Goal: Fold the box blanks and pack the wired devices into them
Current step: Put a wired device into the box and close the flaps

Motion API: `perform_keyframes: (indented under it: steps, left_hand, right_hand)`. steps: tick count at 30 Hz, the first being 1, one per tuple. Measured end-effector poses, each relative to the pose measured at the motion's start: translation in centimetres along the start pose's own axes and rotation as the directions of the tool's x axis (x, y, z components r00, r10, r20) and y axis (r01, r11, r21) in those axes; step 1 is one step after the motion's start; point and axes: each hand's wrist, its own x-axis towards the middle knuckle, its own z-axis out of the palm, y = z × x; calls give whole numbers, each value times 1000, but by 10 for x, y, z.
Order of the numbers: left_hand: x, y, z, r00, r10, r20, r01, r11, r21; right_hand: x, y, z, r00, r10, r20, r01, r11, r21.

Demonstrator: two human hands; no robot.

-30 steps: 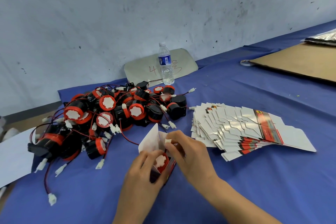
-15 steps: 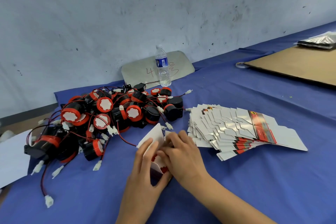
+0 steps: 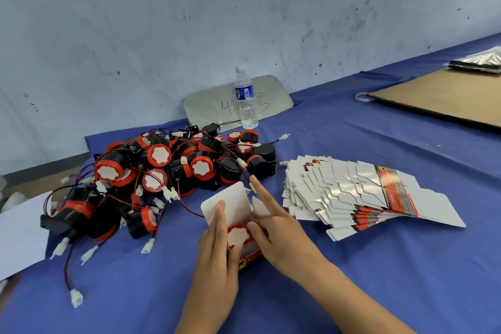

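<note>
Just before the device pile [image 3: 168,173]: a loaded box [image 3: 245,245], lid flap [image 3: 227,205] raised.
The left hand [image 3: 217,260] is pressed flat-fingered against its side, right hand [image 3: 276,230] spread; wire should be tucked before the flap is closed.

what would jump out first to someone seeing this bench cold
The tangled heap of red-and-black wired devices at left. Then the fanned stack of flat box blanks at right. Between them, the left hand and right hand work an open box with one device inside.
</note>
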Motion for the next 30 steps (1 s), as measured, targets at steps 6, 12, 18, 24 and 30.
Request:
perform_keyframes:
  steps: [6,12,18,24,30]
  left_hand:
    - [1,-5,0,1000,9,5,-9,1000,-5]
    - [0,-7,-2,991,-42,125,47,998,-33]
    - [0,-7,-4,993,-48,106,56,996,-71]
    - [2,-5,-7,991,-39,126,40,999,-8]
    - [3,-4,-7,989,-7,144,2,999,32]
  right_hand:
    - [1,3,-3,1000,6,15,-7,997,73]
    - [1,4,1,997,79,22,-81,985,155]
    - [-3,0,9,989,136,-65,-107,938,331]
    - [3,6,9,967,252,-23,-186,767,614]
    - [9,5,15,939,342,-25,-247,727,641]
